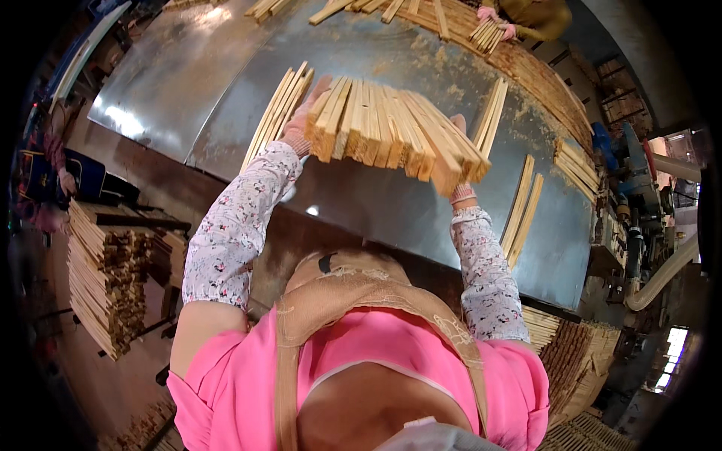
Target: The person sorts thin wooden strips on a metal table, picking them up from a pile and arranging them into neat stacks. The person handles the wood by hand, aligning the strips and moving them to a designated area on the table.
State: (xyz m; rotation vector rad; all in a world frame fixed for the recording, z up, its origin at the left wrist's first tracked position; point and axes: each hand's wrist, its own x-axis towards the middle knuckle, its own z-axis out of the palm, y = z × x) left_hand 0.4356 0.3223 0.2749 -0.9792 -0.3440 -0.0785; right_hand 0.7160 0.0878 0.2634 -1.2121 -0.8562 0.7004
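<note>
A wide row of light wooden strips (368, 124), laid side by side, is held between my hands above the metal table (301, 188). My left hand (299, 124), in a pinkish glove, presses against the row's left side with its thumb and fingers partly showing. At the right end my right hand (461, 193) grips the other side; most of it is hidden behind the strips. The strips at that end fan out and tilt toward me. Beside my left hand lies a small group of strips (272, 120), and another group (492, 113) rests beyond my right hand.
Two loose strips (523, 210) lie at the table's right, with more strips (576, 169) near its right edge. Across the table a co-worker's gloved hands (508, 31) hold several strips. Stacked strips (113, 278) stand at lower left; machinery (632, 203) stands at right.
</note>
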